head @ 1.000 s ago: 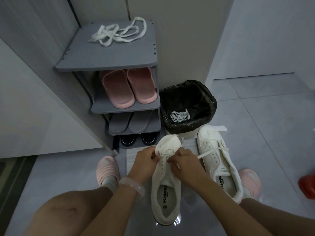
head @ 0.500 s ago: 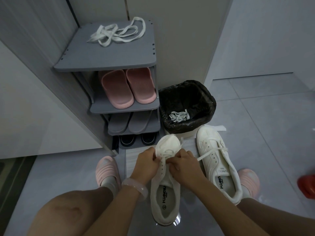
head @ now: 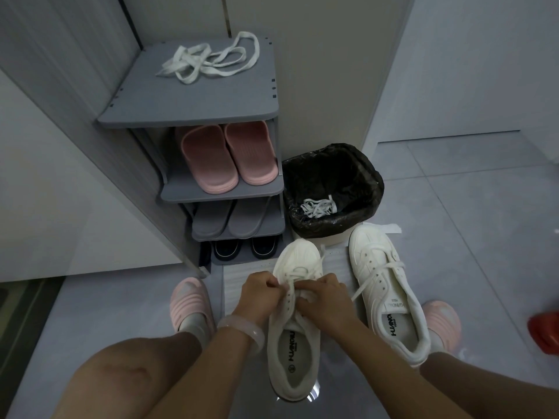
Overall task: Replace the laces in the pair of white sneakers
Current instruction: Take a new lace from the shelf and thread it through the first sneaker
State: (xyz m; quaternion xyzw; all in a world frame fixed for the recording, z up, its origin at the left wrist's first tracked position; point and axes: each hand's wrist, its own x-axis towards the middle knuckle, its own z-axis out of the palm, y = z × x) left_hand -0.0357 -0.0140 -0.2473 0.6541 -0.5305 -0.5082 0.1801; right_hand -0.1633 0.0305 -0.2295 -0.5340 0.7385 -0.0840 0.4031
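A white sneaker [head: 295,352] lies on the floor between my knees, toe pointing away. My left hand [head: 260,293] and my right hand [head: 325,297] sit over its eyelets, fingers curled and pinching its white lace [head: 298,275]. A second white sneaker [head: 384,285] lies to the right, its lace loosely threaded with one end trailing left. A loose bundle of white laces [head: 211,60] rests on top of the grey shoe rack [head: 193,113]. More white laces [head: 317,205] lie inside the black-lined bin [head: 372,176].
The rack holds pink slippers [head: 227,157], grey slippers [head: 230,219] and dark shoes [head: 245,249]. My feet in pink slippers [head: 189,300] stand either side of the sneakers. A red object [head: 546,331] sits at the right edge. A white wall panel runs along the left.
Both hands have drawn closer together over the near sneaker's eyelets and shifted slightly toward me along the lace. The other sneaker has not moved.
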